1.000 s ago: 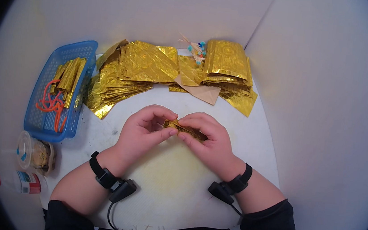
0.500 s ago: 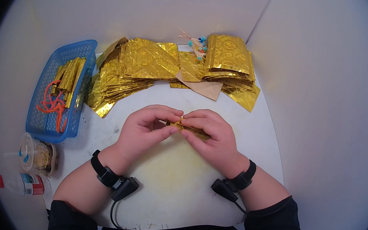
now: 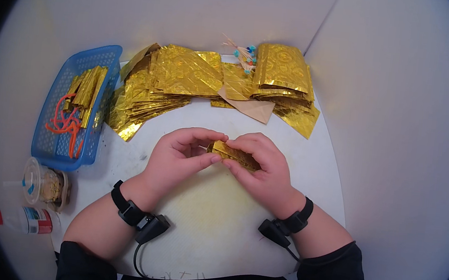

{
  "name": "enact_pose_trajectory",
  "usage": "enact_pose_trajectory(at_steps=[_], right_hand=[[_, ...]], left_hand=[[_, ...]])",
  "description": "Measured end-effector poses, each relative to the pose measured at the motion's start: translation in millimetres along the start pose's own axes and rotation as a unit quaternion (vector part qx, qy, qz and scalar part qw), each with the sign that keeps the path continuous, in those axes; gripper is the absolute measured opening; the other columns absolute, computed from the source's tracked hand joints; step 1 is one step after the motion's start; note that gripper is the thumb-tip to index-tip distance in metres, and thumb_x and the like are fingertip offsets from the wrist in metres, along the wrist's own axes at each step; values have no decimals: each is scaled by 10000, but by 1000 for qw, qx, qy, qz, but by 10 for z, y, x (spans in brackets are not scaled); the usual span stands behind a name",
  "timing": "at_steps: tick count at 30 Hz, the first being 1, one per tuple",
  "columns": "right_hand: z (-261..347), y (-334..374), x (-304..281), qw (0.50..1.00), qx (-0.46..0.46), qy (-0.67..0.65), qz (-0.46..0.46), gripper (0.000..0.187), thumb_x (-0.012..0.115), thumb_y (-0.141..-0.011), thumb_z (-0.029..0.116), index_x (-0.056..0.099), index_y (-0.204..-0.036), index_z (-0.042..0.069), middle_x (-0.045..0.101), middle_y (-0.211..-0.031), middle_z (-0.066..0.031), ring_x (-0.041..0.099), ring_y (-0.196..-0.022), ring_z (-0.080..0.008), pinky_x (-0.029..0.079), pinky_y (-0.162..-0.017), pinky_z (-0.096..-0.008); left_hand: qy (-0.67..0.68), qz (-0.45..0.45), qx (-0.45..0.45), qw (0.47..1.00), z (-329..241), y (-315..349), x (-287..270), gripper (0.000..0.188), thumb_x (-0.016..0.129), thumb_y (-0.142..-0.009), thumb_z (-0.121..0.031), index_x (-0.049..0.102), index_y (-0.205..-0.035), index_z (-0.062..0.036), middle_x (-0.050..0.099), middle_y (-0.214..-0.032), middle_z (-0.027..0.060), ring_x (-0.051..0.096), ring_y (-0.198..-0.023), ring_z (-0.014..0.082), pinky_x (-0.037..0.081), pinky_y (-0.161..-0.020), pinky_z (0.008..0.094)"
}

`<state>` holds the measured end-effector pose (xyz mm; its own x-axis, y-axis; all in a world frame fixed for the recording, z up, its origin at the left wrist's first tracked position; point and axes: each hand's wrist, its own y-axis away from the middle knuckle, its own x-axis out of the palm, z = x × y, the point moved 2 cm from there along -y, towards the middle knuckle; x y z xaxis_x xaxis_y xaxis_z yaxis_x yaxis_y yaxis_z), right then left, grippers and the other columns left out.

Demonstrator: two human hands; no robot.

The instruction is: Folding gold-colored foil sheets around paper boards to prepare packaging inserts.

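Between my two hands, over the middle of the white table, is a rolled piece of gold foil paper [image 3: 236, 155]. My left hand [image 3: 182, 149] pinches its left end with thumb and fingertips. The fingers of my right hand [image 3: 262, 160] close round its right part, which is partly hidden by them. Both thumbs lie on the near side of the roll. Beyond my hands lie a fanned stack of embossed gold foil sheets [image 3: 185, 73] and a second, thicker stack [image 3: 282, 67] to its right. A brown paper corner [image 3: 252, 110] sticks out between them.
At the left stands a blue plastic basket [image 3: 44, 137] with folded gold strips [image 3: 88, 84] and orange cords [image 3: 65, 123]. Nearer are a clear lidded cup [image 3: 39, 181] and a red-capped bottle [image 3: 35, 221]. Colourful-tipped picks [image 3: 247, 57] lie at the back. Pale walls [image 3: 389, 130] enclose the white table [image 3: 209, 237].
The gold roll has turned in my fingers, and more of its upper face shows now. Both hands keep their hold in nearly the same place. The view has shifted slightly.
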<state>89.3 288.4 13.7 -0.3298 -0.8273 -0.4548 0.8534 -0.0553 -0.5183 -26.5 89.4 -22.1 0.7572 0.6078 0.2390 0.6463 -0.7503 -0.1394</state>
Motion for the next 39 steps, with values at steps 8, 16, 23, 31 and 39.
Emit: enact_pose_trajectory(at_steps=[8,16,23,31,39], right_hand=[[-45,19,9,999,4,-19,37,336,909,-970,86,788,-1283,62,754,-1166,-114,744,-1056,-286,614,-911,-380],[-10,17,12,999,6,-30,37,280,907,-973,82,824,-1240,69,759,-1141,-95,734,-1020,-260,603,-872,-366],[-3,10,-2,1000,1,-12,29,251,895,-974,81,845,-1220,73,772,-1139,-91,742,-1015,-274,609,-881,-375],[13,-13,-4,1000,-3,-2,21,207,877,-989,90,858,-1195,75,798,-1172,-89,761,-1058,-280,620,-917,-384],[-17,-5,3,1000,4,10,20,218,870,-992,94,857,-1210,81,797,-1175,-95,767,-1057,-285,626,-916,-387]], left_hand=[[-23,26,49,998,-15,5,14,339,854,-1011,32,776,-1338,-18,760,-1361,91,741,-1273,187,634,-1078,348],[-18,46,59,997,-19,10,19,271,818,-1023,74,754,-1270,-16,731,-1393,131,725,-1292,218,624,-1102,382],[-24,32,43,998,-35,8,50,248,801,-1034,81,757,-1256,-20,731,-1378,127,726,-1280,216,621,-1106,379],[-46,17,70,996,11,13,16,215,811,-1036,59,770,-1238,-3,739,-1374,114,731,-1272,208,623,-1107,369],[-13,24,47,998,11,10,41,265,811,-1018,96,765,-1258,-7,759,-1368,130,734,-1297,224,604,-1146,385]])
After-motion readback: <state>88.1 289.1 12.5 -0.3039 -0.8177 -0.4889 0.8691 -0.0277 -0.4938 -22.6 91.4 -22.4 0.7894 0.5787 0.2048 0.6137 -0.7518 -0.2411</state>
